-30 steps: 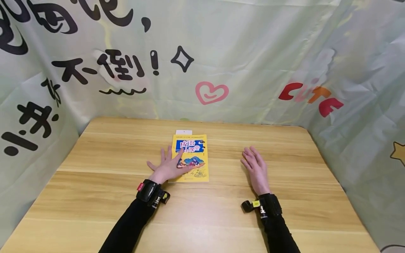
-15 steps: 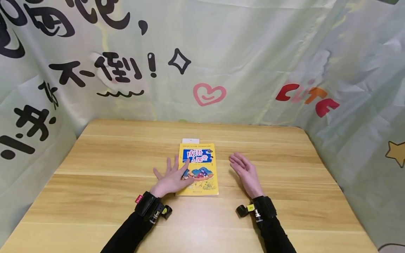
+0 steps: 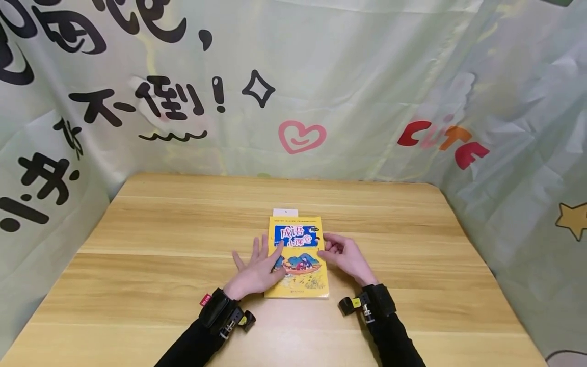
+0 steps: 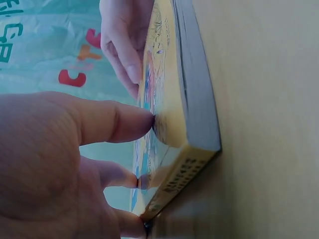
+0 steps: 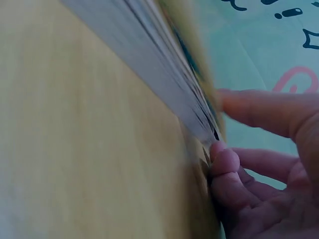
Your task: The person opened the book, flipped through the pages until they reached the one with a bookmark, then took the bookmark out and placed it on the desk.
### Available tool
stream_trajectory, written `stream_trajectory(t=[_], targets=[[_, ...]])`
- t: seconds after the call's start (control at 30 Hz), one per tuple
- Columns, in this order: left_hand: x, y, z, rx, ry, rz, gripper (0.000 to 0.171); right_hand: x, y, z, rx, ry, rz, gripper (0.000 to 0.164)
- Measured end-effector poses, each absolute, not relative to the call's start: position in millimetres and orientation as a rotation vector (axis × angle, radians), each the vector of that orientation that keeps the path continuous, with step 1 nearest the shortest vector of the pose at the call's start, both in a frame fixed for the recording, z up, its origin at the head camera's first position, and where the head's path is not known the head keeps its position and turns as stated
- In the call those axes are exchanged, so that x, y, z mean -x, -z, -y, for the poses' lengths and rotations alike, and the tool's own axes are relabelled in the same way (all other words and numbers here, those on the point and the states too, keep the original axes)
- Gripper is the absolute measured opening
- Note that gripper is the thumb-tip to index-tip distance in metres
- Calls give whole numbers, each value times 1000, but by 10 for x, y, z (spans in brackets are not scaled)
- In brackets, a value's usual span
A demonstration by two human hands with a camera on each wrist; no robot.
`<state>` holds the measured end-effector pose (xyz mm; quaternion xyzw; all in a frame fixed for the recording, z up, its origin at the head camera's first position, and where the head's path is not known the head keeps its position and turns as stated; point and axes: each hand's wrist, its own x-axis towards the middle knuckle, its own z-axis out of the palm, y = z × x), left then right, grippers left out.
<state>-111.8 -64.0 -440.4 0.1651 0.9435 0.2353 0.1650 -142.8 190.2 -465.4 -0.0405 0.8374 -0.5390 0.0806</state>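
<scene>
A yellow paperback book [image 3: 298, 283] with a blue title panel and a boat picture lies flat on the table. My left hand [image 3: 254, 278] rests on its left side with fingers spread; thumb and fingertips touch the cover and spine side in the left wrist view. A white tab [image 3: 285, 212] sticks out past the book's far edge. My right hand [image 3: 349, 258] is at the book's right edge, its thumb over the cover. In the right wrist view, curled fingers [image 5: 225, 162] meet the edge of the pages [image 5: 149, 64], and the thumb lies against the cover.
The wooden table [image 3: 183, 219] has rounded far corners. A pale printed cloth [image 3: 357, 92] with lettering, a heart and a star encloses its back and sides. Black wrist cameras [image 3: 347, 306] protrude from both cuffs.
The book has slid toward the person and to the right under my left hand. My right hand has moved left, from apart on the table to the book's right edge.
</scene>
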Motion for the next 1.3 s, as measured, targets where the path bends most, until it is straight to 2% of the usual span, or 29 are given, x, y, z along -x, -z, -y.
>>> stream_trajectory(t=[0.27,0.4,0.53,0.67,0.97,1.3], targets=[[1075,4428,634,-497,-724,-2711,65,1313,4389,-1832,186,1574,-2488,64],[1052,4397,622,-713,-672,-2775,63,1278,4347,-1833,264,1526,-2502,72],[989,4335,583,-1020,-576,-2722,76,1318,4477,-1912,368,1427,-2513,82],[932,4323,536,-1110,-589,-2651,87,1333,4540,-2027,499,1360,-2478,92],[996,4369,526,-1152,-624,-2754,76,1147,4140,-2072,764,1244,-2324,103],[1025,4320,576,-1174,-714,-2701,64,1226,4422,-2147,830,1233,-2308,105]])
